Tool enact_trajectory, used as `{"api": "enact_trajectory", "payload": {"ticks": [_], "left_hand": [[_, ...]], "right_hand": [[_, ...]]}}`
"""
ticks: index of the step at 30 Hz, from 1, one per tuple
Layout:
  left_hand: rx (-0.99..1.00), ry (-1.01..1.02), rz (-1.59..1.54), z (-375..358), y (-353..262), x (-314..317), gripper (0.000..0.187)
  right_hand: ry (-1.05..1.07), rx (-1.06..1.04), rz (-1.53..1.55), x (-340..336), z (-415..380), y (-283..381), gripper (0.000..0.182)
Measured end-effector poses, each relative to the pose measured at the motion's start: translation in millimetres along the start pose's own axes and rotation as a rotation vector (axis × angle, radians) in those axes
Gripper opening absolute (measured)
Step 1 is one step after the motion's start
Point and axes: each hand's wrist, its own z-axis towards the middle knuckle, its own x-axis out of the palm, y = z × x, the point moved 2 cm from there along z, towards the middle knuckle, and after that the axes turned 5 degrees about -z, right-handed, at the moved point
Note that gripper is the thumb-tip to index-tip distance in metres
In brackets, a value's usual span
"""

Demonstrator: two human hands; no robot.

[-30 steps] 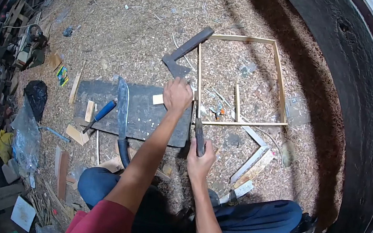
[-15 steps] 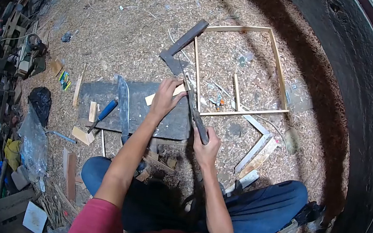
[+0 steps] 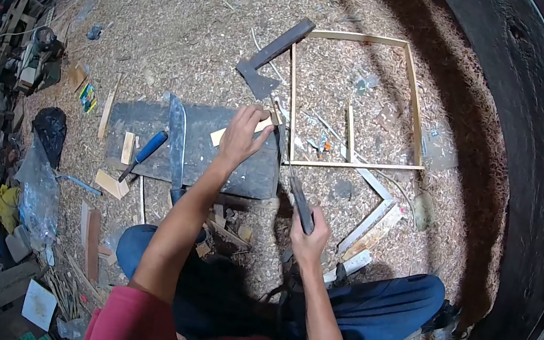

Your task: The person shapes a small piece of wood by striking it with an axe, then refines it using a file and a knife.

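The dark board (image 3: 207, 153), the surface, lies on chip-strewn ground (image 3: 177, 50) beside a wooden frame (image 3: 345, 163). The left hand (image 3: 243, 134), fingers curled, pins a wood strip (image 3: 219, 137) on it; the right hand (image 3: 310, 232) grips what seems a saw (image 3: 300, 202).

- No text, label, brand, number or sign was legible.
- Colourful packet (image 3: 88, 98), lying on wood shavings (image 3: 165, 34): surface markings were too small to read.
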Motion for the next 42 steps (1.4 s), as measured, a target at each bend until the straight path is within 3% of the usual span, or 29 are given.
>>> {"api": "enact_trajectory", "payload": {"ticks": [3,6,11,14,20,25,28,32,37,42], "left_hand": [[0.038,-0.019,0.029,0.0,-1.9,0.8,0.028],[0.04,-0.01,0.028,-1.3,-2.5,-0.5,0.028],[0.087,-0.012,0.051,-0.3,-2.9,1.1,0.027],[0.057,0.022,0.046,-1.9,1.2,3.6,0.027],[0.057,0.011,0.06,1.4,3.2,2.7,0.027],[0.056,0.034,0.048,-3.0,0.2,2.8,0.028],[0.037,0.05,0.051,-1.8,0.6,0.5,0.027],[0.04,0.04,0.065,-3.9,-2.4,-0.1,0.026],[0.04,0.042,0.042,0.0,-0.3,0.7,0.026],[0.03,0.042,0.058,2.1,1.7,0.2,0.027]], "right_hand": [[0.04,-0.013,-0.005,12.5,33.1,23.6,0.015],[0.014,-0.086,0.02,17.0,31.3,19.8,0.015],[0.009,-0.007,-0.064,-9.6,4.8,17.8,0.013],[0.026,-0.045,-0.089,21.9,43.6,26.4,0.014],[-0.004,0.018,0.002,-7.9,-9.5,8.7,0.013],[0.053,0.027,-0.039,18.8,37.4,28.0,0.011],[0.026,-0.049,-0.011,13.0,22.9,27.5,0.011],[-0.009,0.018,-0.097,-8.3,-2.6,19.8,0.011],[0.017,-0.074,-0.115,29.4,43.7,32.1,0.012],[-0.007,-0.011,-0.056,-2.2,-3.4,16.4,0.013]]}}
